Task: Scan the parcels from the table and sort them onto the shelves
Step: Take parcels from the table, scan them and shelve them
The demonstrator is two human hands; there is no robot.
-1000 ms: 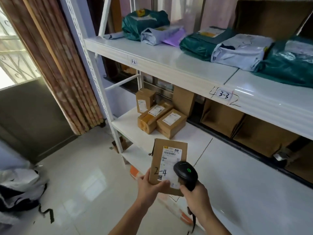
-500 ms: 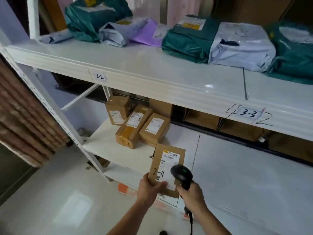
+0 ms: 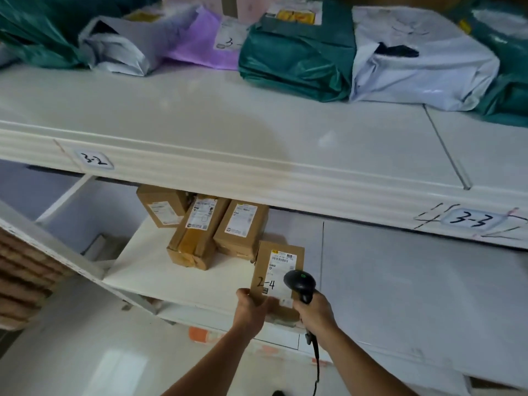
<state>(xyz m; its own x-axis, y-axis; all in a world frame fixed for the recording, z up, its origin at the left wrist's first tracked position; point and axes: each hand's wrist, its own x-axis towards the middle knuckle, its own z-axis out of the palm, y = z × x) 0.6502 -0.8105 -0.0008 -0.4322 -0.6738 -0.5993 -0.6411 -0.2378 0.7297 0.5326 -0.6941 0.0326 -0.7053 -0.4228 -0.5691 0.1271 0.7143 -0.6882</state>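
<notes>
My left hand (image 3: 251,310) grips the lower edge of a small brown cardboard parcel (image 3: 267,264). Its white label has "2-4" handwritten on it. The parcel is held upright over the front of the lower white shelf (image 3: 160,270). My right hand (image 3: 315,314) grips a black barcode scanner (image 3: 300,282). The scanner's head sits just in front of the parcel's label, and its cable hangs down past my wrist. Three brown boxes (image 3: 200,230) stand on the lower shelf just behind and left of the parcel.
The upper shelf (image 3: 257,138) carries tags "3-2" (image 3: 94,160) and "3-3" (image 3: 471,221) on its front edge. Green, grey, white and purple bagged parcels (image 3: 300,52) lie along its back. A slanted white frame post (image 3: 54,247) stands at the left, above a glossy tiled floor (image 3: 85,352).
The shelves have come much closer and larger in view. The parcel and scanner have moved forward over the lower shelf, beside the three boxes. Both grips are unchanged.
</notes>
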